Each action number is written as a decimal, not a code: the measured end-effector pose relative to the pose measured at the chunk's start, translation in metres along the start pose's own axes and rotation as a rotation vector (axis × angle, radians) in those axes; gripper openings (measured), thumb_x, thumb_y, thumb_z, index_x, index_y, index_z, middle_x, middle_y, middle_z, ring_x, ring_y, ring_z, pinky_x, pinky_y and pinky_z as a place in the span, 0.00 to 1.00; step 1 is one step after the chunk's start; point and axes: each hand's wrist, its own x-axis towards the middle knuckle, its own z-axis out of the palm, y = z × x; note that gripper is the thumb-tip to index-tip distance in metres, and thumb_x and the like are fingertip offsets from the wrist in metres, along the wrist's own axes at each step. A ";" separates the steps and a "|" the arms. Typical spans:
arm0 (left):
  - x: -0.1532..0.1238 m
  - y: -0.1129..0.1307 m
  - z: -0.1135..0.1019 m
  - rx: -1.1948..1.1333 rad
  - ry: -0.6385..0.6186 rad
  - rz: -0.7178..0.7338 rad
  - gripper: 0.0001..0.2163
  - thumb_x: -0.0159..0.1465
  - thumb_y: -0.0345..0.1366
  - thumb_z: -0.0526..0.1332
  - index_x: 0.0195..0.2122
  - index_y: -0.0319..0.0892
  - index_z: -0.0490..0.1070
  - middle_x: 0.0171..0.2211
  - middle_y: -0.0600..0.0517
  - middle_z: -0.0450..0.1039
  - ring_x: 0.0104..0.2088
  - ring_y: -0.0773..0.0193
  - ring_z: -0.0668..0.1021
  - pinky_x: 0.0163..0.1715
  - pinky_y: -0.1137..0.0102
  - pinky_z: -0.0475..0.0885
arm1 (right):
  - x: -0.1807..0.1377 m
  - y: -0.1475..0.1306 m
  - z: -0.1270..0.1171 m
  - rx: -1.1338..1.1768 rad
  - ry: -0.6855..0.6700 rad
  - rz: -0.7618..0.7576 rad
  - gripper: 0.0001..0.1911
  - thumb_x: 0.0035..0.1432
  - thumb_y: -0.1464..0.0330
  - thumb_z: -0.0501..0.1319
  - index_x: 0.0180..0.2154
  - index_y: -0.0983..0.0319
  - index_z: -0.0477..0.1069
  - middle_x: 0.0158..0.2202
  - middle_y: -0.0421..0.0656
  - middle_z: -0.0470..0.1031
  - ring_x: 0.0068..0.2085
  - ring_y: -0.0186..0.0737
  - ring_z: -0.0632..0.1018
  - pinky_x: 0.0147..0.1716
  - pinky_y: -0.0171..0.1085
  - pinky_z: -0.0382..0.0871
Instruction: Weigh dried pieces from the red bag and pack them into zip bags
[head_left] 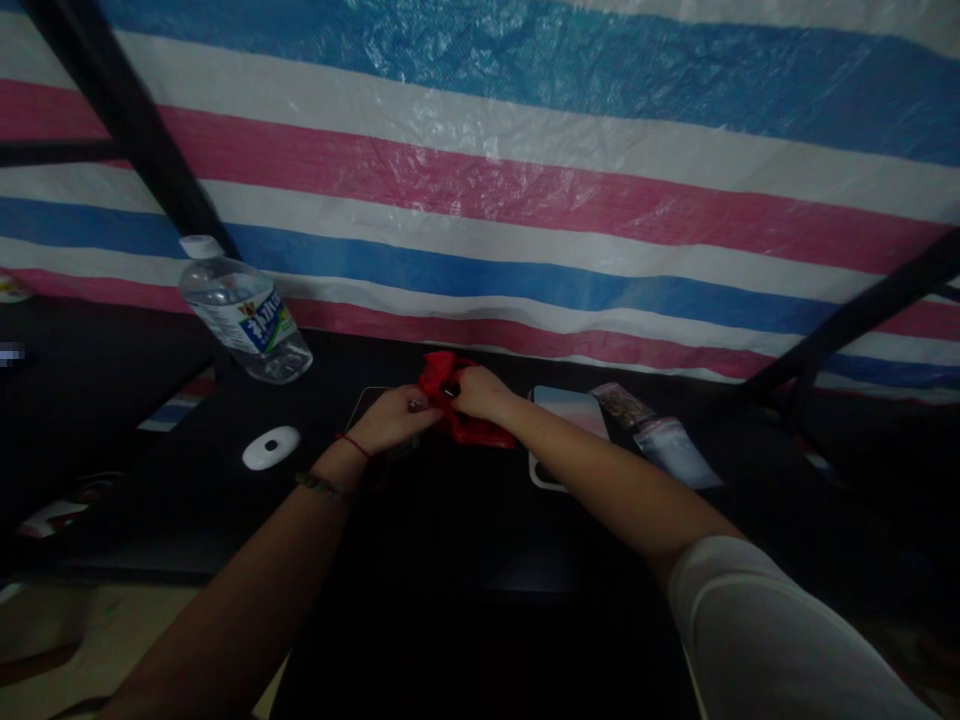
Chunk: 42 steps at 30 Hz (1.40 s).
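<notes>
A crumpled red bag or pouch [480, 430] of thin material lies on the black table [450, 540], between both hands. My left hand [391, 418] is closed at its left edge, thumb and fingers pinched together. At the top right of the red bag, my right hand [481, 393] has its fingers curled into the folds. Something small and shiny shows between the hands, too dim to name. Partly under my left hand lies a dark flat rectangle [363, 402], like a phone. A pale-screened phone or case [574, 408] sits beneath my right forearm, partly hidden.
A clear plastic bottle [251, 318] with a white cap stands at the back left. In front of it rests a white rounded object [271, 448]. Two small clear bags [622, 406] lie to the right. Striped sheeting [525, 190] hangs behind, with dark metal poles [142, 130] at the sides.
</notes>
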 end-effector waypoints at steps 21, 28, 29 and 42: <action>-0.012 0.001 0.008 -0.434 -0.001 0.036 0.15 0.55 0.45 0.64 0.23 0.41 0.62 0.26 0.54 0.63 0.26 0.69 0.67 0.27 0.72 0.66 | -0.001 0.022 0.029 0.635 0.162 -0.078 0.14 0.47 0.78 0.63 0.39 0.64 0.77 0.40 0.45 0.81 0.39 0.39 0.80 0.43 0.35 0.71; -0.014 0.004 0.006 -0.531 -0.005 0.013 0.13 0.55 0.44 0.63 0.23 0.42 0.62 0.25 0.55 0.63 0.26 0.69 0.67 0.26 0.73 0.65 | -0.001 0.024 0.029 0.872 0.172 -0.089 0.16 0.45 0.80 0.64 0.39 0.64 0.75 0.39 0.45 0.80 0.39 0.37 0.80 0.42 0.36 0.73; -0.014 0.005 0.006 -0.545 0.020 0.022 0.14 0.55 0.44 0.63 0.23 0.42 0.62 0.26 0.55 0.63 0.26 0.69 0.68 0.27 0.73 0.65 | -0.003 0.026 0.027 0.840 0.189 -0.078 0.16 0.46 0.79 0.64 0.39 0.63 0.75 0.39 0.45 0.80 0.39 0.37 0.80 0.42 0.37 0.73; -0.012 0.002 0.004 -0.439 0.178 0.016 0.14 0.55 0.45 0.63 0.24 0.42 0.61 0.22 0.57 0.62 0.23 0.70 0.65 0.24 0.73 0.63 | -0.022 0.042 0.016 0.567 0.219 -0.068 0.18 0.47 0.71 0.68 0.44 0.62 0.73 0.41 0.43 0.79 0.41 0.38 0.79 0.44 0.39 0.71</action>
